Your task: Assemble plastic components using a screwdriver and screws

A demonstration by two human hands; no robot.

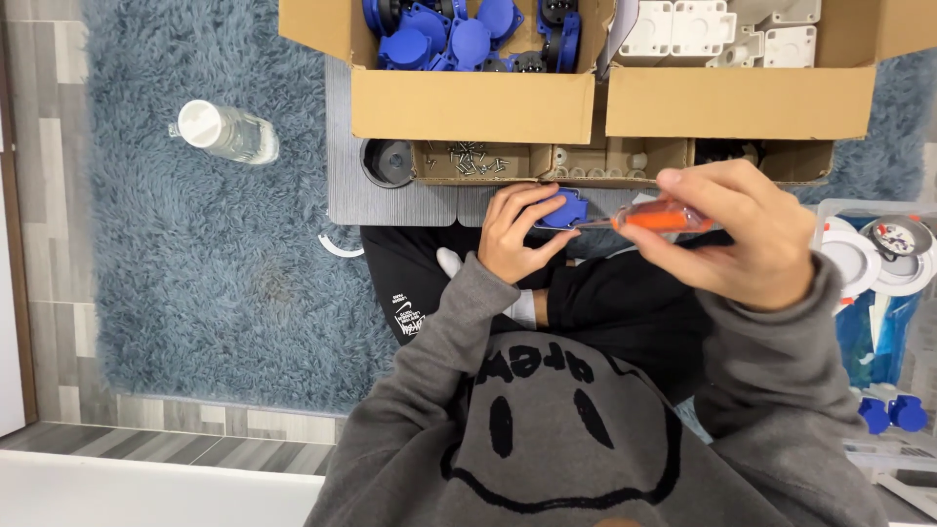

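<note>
Fingers: left hand (515, 234) is gripping a small blue plastic socket part (563, 210); right hand (747, 232) is clenching an orange-handled screwdriver (656, 219).
Relation: screwdriver's long axis is lying roughly level, tip pointing left into the part, which is sitting over the lap, just right of the left fingers; left hand nearer.
Containers: left cardboard box (473, 105) is holding blue socket parts; shallow cardboard tray (468, 164) loose screws; right cardboard box (739, 101) white plastic housings.

One camera only, worn on the person's head, looking straight down. It sits close above the grey sweatshirt (576, 429) and lap, taking in cardboard boxes (605, 98) ahead and blue rug (215, 254) alongside.
</note>
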